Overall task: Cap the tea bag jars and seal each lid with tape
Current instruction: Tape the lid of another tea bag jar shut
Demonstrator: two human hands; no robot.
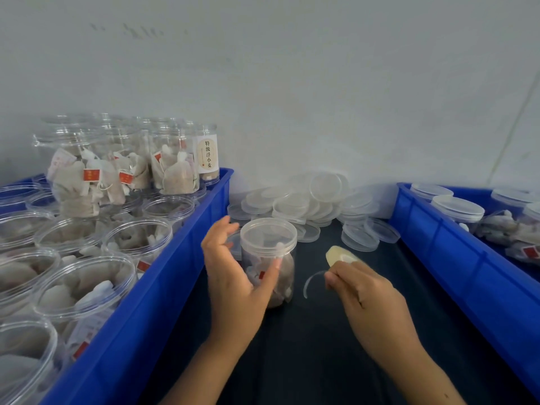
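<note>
A clear plastic jar [270, 258] of tea bags stands on the dark table in the middle, with a clear lid [268, 232] on top. My left hand [233, 276] curls around the jar's left side, thumb against its front. To the jar's right, my right hand [362, 287] pinches a curved strip of clear tape [309, 283] and holds a small roll of tape [340, 255]. The strip hangs free, apart from the jar.
A blue crate [163, 290] at left holds several open jars of tea bags, with more stacked at the back. A pile of loose clear lids [309, 200] lies by the wall. Another blue crate [455, 252] at right holds capped jars.
</note>
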